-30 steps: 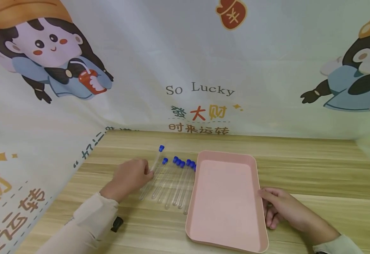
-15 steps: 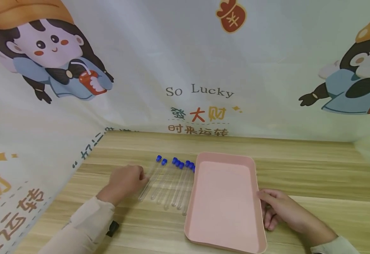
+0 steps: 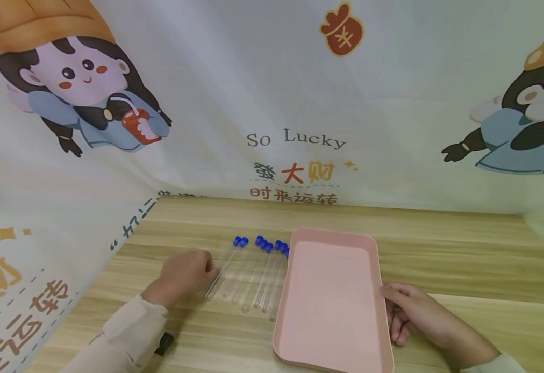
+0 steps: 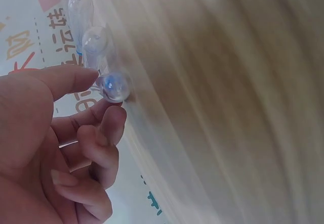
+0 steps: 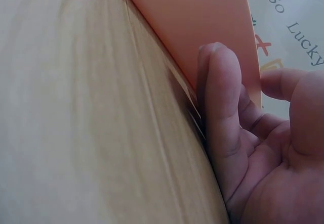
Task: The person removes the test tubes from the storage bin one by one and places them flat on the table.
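Note:
Several clear test tubes with blue caps lie side by side on the table, caps toward the back wall. My left hand (image 3: 185, 274) is at the outermost test tube (image 3: 220, 274) on the left. In the left wrist view its thumb and index finger pinch that tube near its rounded end (image 4: 116, 86), and the other fingers curl loosely. A pink rectangular tray (image 3: 330, 305) lies right of the tubes, overlapping the rightmost caps in the head view. My right hand (image 3: 418, 313) grips the tray's right side, thumb at the rim, fingers against the outer wall (image 5: 202, 11).
The wooden table (image 3: 463, 248) meets a printed cloth backdrop (image 3: 393, 103) at the back and on the left. More capped tubes (image 3: 263, 280) fill the strip between the left hand and the tray.
The leftmost tube has come down from a raised, apart position and now lies against its neighbour, caps side by side. The left hand moved slightly left and lower; the right hand keeps its grip.

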